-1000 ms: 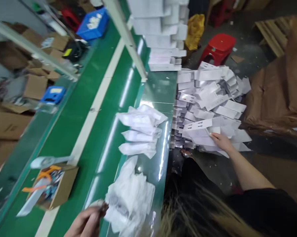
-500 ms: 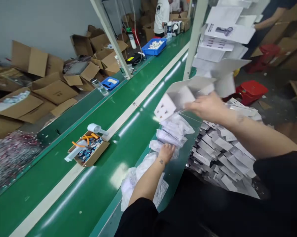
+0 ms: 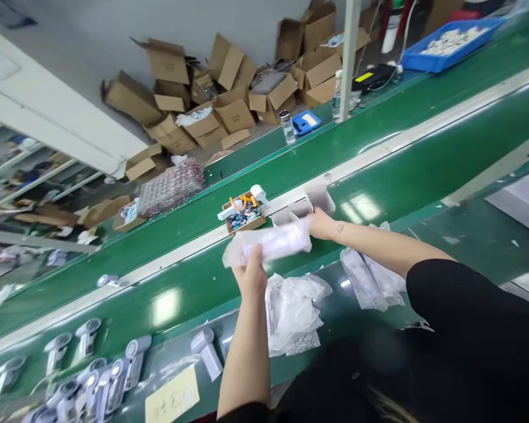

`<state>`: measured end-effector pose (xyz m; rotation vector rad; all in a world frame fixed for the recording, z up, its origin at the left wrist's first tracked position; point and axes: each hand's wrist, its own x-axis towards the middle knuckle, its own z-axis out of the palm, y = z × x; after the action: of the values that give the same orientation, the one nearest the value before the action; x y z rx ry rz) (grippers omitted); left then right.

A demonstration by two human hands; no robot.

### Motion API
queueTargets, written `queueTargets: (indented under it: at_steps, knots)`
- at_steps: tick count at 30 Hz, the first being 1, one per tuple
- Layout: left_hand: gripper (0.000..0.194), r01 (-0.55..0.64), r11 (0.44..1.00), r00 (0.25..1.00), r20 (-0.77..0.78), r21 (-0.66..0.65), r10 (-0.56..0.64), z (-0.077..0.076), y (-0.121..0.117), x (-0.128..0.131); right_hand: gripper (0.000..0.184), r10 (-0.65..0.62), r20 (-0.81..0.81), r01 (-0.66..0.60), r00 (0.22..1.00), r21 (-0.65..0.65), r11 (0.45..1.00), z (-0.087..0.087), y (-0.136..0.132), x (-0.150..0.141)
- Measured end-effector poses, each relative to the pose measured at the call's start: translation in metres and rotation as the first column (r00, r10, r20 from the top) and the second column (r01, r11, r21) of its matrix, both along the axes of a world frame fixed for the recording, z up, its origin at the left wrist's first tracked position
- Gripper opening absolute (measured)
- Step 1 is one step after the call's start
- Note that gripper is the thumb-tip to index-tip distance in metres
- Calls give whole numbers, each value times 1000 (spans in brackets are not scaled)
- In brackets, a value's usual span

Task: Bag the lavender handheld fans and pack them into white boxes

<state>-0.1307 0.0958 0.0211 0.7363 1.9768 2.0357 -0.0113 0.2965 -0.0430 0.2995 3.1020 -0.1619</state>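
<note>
My left hand (image 3: 252, 279) grips a pale lavender item in a clear plastic bubble bag (image 3: 275, 242), slightly blurred, held above the green belt. What is inside the bag cannot be made out. In my right hand (image 3: 321, 224) is an open white carton (image 3: 320, 197), its flaps spread. The bag's right end is close to the carton and my right fingers. Below my hands, crumpled bubble bags (image 3: 296, 308) lie on the bench edge. Further right, more bagged items (image 3: 370, 277) rest under my right forearm.
A small cardboard box (image 3: 250, 222) of little parts with orange-handled pliers sits on the belt's pale strip. Several grey handheld devices with round heads (image 3: 134, 358) lie at lower left, near a yellow paper (image 3: 172, 399). A post (image 3: 349, 64) and blue tray (image 3: 449, 44) stand beyond.
My view has swung left. My left hand has lifted a bagged item from the bench, and my right hand has brought the white carton from beside the stack over the belt.
</note>
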Motion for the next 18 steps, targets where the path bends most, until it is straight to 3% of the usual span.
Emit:
queueTargets:
  at_steps: [2,5,8,10,13,15,18]
  knots:
    - [46,-31,998,999,16,48,30,-5,18,-10,25,20,21,-20,1000,-12,1000,-7,-2,-7]
    - [43,-143,978,985,-115,-152,127,-17,29,-19,38,39,10,-38,999,-69,997,-8,0,-13]
    - [35,-339,825,915,-362,-453,177,-15,33,-20,46,111,-1,-111,994,-132,985,-5,2,-19]
    - [31,-421,694,861,-498,-584,103,-7,45,-14,45,163,16,-160,987,-111,981,-3,4,-23]
    - [30,-449,586,795,-601,-674,-81,4,72,-1,48,200,61,-197,978,-48,979,-2,12,-24]
    - [30,-420,528,771,-597,-738,-220,10,87,5,50,202,92,-202,975,-11,979,-2,22,-20]
    - [30,-344,377,799,-479,-860,-363,23,97,2,52,186,124,-192,975,40,981,-2,34,-12]
